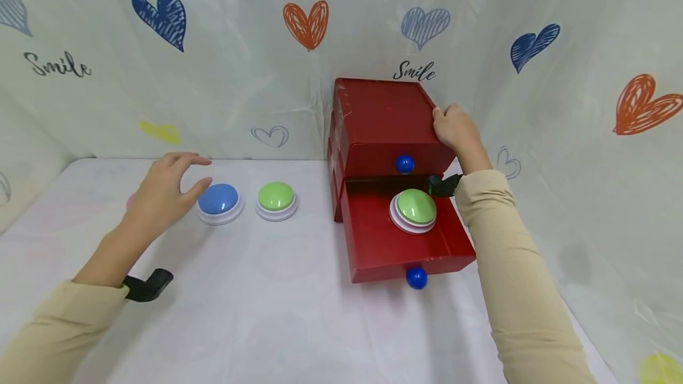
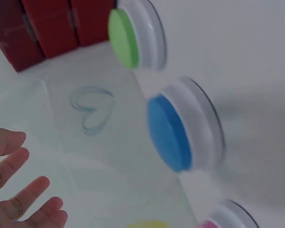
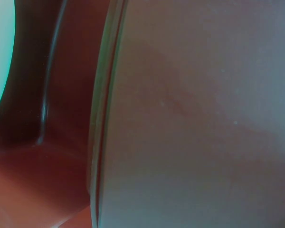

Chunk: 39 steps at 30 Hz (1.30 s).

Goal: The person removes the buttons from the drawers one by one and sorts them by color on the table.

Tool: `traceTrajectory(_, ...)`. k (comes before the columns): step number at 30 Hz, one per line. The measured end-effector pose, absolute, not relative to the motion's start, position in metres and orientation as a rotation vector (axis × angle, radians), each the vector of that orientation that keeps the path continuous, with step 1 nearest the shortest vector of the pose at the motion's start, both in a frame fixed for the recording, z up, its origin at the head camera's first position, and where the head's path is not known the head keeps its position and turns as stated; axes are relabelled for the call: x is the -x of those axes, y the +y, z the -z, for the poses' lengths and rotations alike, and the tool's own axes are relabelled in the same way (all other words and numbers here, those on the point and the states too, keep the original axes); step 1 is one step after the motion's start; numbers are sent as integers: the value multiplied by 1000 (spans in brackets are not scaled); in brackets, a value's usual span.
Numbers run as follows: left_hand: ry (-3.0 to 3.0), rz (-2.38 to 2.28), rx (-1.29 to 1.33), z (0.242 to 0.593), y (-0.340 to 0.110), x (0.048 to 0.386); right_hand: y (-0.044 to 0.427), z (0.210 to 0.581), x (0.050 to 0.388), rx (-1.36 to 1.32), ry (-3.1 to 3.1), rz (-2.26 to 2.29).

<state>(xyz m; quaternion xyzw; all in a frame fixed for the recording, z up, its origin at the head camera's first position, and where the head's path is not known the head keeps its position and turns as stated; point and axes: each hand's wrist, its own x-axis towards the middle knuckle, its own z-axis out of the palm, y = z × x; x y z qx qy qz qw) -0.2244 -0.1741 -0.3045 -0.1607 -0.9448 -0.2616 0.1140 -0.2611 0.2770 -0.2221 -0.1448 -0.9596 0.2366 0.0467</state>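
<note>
My left hand point(image 1: 168, 191) hovers beside a blue push button point(image 1: 218, 199), its thumb and fingers spread apart with nothing between them. In the left wrist view the blue button's white base and a pink button point(image 2: 210, 224) show. The hand mostly covers the pink one in the head view. At the top right edge of a red drawer cabinet point(image 1: 386, 111), my right hand point(image 1: 458, 132) grips the side; part of its fingers is hidden. Below it a drawer point(image 1: 368, 248) with a blue knob stands pulled out, holding a green button point(image 1: 416, 206).
A second green button point(image 1: 275, 197) sits on the white tabletop point(image 1: 256, 301), between the blue button and the cabinet. The upper drawer, with a blue knob point(image 1: 404, 164), is closed. Behind stands a pale curtain point(image 1: 229, 76) printed with hearts.
</note>
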Motion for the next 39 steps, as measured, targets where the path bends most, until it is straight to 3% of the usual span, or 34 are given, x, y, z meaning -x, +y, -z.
traceTrajectory(23,-2480,967,1049,287,-37,184,275,221,262,417,-2933,-718)
traceTrajectory(39,-2592,952,1279,291,28,174,278,222,262,422,-2947,-699)
